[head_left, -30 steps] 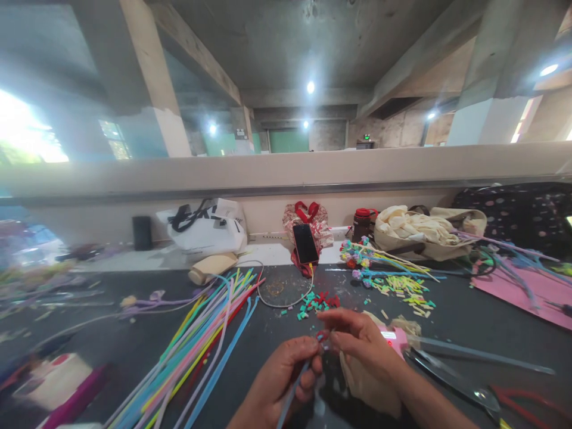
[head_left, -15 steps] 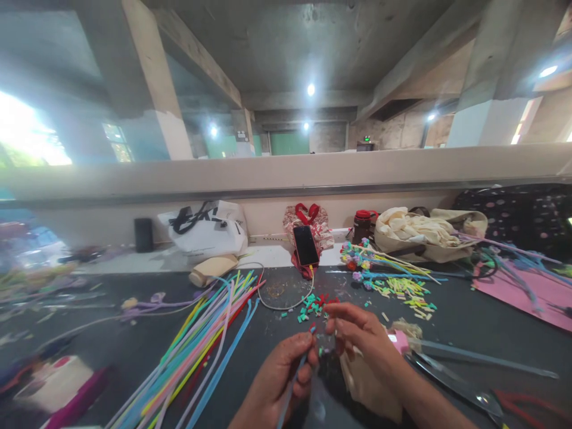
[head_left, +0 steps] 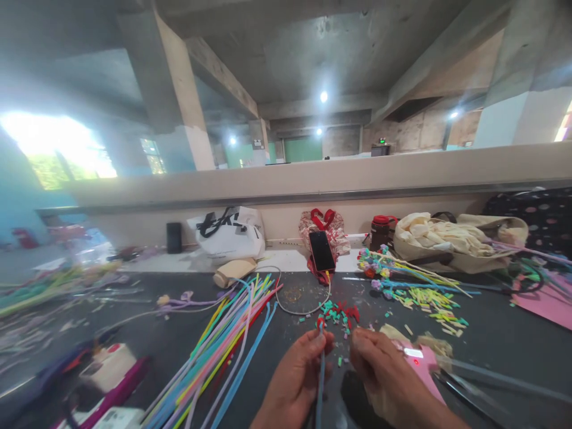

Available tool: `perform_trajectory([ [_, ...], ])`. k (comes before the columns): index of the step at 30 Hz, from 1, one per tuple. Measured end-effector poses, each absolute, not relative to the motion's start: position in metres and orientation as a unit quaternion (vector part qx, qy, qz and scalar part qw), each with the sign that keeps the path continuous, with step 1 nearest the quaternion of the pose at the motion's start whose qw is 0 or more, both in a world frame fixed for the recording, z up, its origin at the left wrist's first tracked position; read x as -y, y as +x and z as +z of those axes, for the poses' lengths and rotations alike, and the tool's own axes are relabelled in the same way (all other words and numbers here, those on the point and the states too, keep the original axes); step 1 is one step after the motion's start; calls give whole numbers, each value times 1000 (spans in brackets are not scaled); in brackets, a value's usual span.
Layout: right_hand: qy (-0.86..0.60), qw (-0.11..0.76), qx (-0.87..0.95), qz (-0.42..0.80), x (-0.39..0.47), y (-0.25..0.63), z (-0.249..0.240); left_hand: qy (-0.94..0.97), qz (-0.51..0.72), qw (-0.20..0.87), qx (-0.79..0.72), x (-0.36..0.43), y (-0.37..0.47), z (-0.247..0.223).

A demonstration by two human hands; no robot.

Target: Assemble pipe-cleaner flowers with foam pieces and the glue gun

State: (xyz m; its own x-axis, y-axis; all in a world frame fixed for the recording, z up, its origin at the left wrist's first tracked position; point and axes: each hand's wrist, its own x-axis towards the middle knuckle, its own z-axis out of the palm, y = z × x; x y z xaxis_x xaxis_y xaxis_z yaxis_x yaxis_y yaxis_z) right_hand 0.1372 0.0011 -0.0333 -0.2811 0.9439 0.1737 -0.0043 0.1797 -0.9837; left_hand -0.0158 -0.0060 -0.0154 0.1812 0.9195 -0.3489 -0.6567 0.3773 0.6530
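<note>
My left hand (head_left: 297, 372) pinches a thin blue-grey stem (head_left: 320, 381) that stands nearly upright, with a small red piece (head_left: 320, 323) at its top. Right of it, my right hand (head_left: 379, 369) is closed around the grip of a pink glue gun (head_left: 417, 360), or rests against it; the contact is partly hidden. Its fingers are curled, and what they hold, if anything, cannot be made out. Just beyond both hands lie small green pieces (head_left: 333, 311) and red pieces (head_left: 351, 312) on the dark table.
Long coloured strips (head_left: 223, 351) lie at the left. A phone (head_left: 322, 251) leans on a patterned bag at the back. Finished-looking flower stems (head_left: 379, 265) and yellow pieces (head_left: 429, 298) are at the right. A white power strip (head_left: 108, 366) sits at the lower left.
The view has shifted left. My right hand has moved lower and its fingers have curled in. The stem in my left hand is more upright, and more of the pink glue gun shows.
</note>
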Motion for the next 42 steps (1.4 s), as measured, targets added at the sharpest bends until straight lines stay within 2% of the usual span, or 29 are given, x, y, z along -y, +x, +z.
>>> perform_trajectory([
  [12, -349, 422, 533, 644, 1, 113, -28, 264, 496, 759, -328, 3, -10, -28],
  [15, -361, 442, 496, 655, -2, 119, -34, 264, 514, 740, -344, 1, -18, -27],
  [19, -362, 408, 494, 678, -1, 123, -36, 272, 531, 704, -385, 0, -23, -23],
  [32, -369, 366, 535, 666, -4, 125, -47, 339, 472, 713, -392, 2, -18, -15],
  [42, -359, 349, 575, 647, 0, 121, -37, 373, 462, 709, -379, -1, -12, -25],
])
